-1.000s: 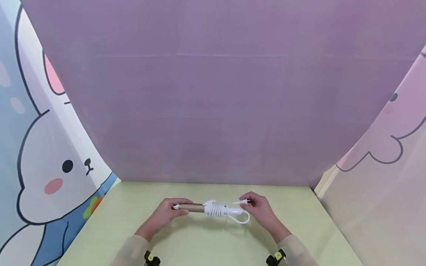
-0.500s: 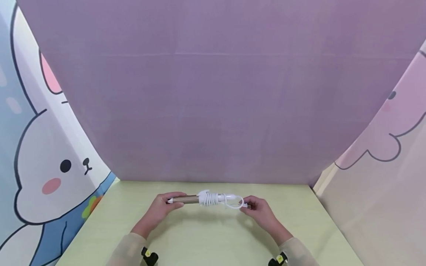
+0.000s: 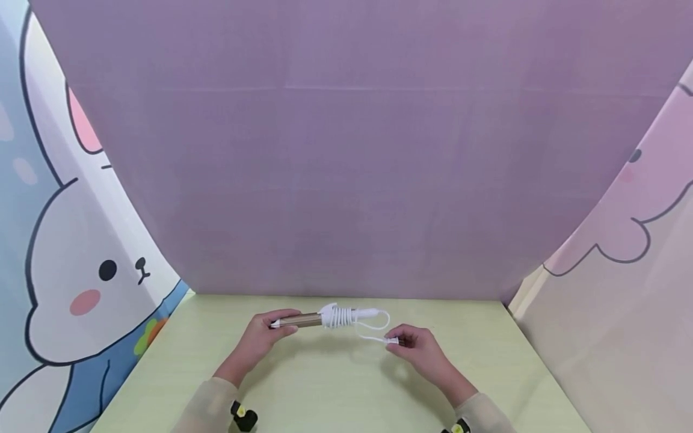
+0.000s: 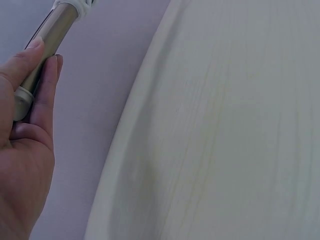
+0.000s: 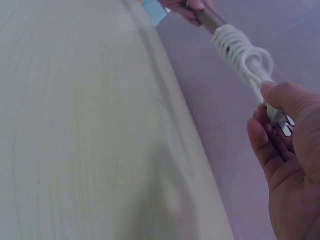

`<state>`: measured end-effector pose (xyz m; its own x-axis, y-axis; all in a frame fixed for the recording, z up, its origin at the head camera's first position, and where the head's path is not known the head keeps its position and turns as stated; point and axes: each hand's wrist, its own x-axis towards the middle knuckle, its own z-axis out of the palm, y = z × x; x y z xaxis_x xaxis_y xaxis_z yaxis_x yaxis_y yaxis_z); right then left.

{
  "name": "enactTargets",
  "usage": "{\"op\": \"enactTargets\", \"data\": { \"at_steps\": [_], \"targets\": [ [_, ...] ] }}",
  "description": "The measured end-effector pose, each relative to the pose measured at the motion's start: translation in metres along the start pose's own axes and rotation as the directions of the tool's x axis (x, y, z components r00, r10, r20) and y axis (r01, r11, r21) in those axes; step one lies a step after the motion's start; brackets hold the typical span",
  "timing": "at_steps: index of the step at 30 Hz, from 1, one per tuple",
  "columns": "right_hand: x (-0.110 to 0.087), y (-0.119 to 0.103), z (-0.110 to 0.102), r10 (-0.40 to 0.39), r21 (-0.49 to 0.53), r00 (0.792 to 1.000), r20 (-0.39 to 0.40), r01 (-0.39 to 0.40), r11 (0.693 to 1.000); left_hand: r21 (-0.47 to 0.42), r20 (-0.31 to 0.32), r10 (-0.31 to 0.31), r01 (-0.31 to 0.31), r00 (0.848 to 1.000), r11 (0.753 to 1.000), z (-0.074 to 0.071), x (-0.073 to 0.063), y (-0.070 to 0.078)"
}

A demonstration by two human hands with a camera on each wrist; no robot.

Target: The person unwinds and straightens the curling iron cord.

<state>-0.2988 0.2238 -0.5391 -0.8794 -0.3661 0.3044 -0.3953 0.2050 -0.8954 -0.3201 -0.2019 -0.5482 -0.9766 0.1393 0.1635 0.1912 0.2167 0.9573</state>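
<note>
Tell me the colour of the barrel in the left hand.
The barrel is brownish gold with a metallic sheen, clearest in the left wrist view.

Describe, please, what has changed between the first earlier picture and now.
In the head view, the left hand has carried the gold-and-white device higher and slightly left. The right hand has brought the white plug lower, away from the white handle. Both hands kept their holds, and the white cord is still coiled around the device.
</note>
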Motion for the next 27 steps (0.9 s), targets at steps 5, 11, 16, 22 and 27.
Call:
{"op": "enactTargets", "data": {
  "at_steps": [5, 11, 16, 22, 27],
  "targets": [
    [0.002, -0.012, -0.002, -0.020, 0.027, 0.996, -0.087, 0.022, 0.999, 0.007, 0.006, -0.014, 0.014, 1.000, 1.000, 0.002, 0.000, -0.001],
    [0.011, -0.019, -0.008, 0.001, 0.072, 0.967, -0.253, 0.018, 0.997, 0.037, 0.052, 0.002, -0.004, 0.999, 0.999, 0.006, -0.004, 0.003],
    [0.020, -0.019, -0.010, 0.027, 0.109, 0.933, -0.359, 0.014, 0.994, 0.039, 0.094, -0.009, 0.006, 0.995, 0.999, 0.009, -0.007, 0.005],
    [0.027, -0.013, -0.011, 0.043, 0.099, 0.907, -0.419, -0.002, 0.995, 0.038, 0.121, -0.007, 0.002, 0.993, 0.999, 0.010, -0.008, 0.006],
    [0.030, -0.005, -0.013, 0.020, 0.062, 0.905, -0.425, 0.007, 0.998, 0.031, 0.139, 0.002, -0.007, 0.990, 0.999, 0.009, -0.008, 0.006]
  ]
}}
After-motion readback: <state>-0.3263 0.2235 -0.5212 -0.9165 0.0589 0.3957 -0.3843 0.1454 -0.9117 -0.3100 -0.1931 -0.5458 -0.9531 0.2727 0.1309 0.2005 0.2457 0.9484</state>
